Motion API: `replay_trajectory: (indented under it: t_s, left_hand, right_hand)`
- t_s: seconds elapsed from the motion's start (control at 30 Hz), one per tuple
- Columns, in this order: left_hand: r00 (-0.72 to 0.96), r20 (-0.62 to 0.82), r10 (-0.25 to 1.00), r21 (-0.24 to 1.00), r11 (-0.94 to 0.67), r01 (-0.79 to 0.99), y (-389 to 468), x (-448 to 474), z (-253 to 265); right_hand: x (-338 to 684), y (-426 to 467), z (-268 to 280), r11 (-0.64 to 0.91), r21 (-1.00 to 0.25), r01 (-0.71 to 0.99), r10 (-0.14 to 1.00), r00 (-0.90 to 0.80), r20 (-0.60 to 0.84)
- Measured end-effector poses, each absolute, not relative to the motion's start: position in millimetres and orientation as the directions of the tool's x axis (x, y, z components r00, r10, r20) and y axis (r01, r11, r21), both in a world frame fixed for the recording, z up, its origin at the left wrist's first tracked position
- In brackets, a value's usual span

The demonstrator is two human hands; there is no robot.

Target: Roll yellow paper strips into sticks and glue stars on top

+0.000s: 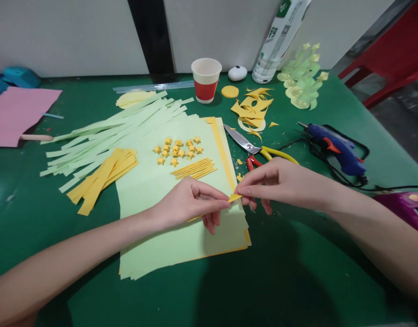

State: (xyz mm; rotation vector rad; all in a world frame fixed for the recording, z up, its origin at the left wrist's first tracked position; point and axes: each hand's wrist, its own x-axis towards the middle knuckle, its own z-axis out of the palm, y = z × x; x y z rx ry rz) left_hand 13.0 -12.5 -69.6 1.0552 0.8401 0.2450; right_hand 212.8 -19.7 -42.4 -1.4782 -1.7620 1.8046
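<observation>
Between the fingertips of both hands is a small folded piece of yellow paper. My left hand pinches its left end, and my right hand pinches the right end. Both are held over a stack of pale green paper sheets, with yellow sheets showing at its edges. Several small yellow paper stars lie on the stack, above a row of thin rolled yellow paper sticks. Another yellow stick is partly hidden under my left hand.
Yellow strips and light green strips lie left. Scissors, yellow scraps and a blue glue gun with a cord lie right. Behind stand a paper cup, a white bottle-like container and paper flowers.
</observation>
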Motion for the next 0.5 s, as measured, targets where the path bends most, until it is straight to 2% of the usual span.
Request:
replay_trajectory:
  t_s: [0.13,0.5]
  left_hand:
    - [0.689,-0.472,0.55,0.839,0.521,0.159,-12.4,12.2,-72.7]
    - [0.671,-0.435,0.601,0.839,0.542,0.059,-14.4,12.5,-76.2]
  right_hand:
    - [212.5,-20.5,-43.5,-0.229,-0.841,0.491,0.728,-0.487,-0.483]
    - [208.4,-22.4,-41.0,-0.126,-0.861,0.493,0.832,-0.42,-0.363]
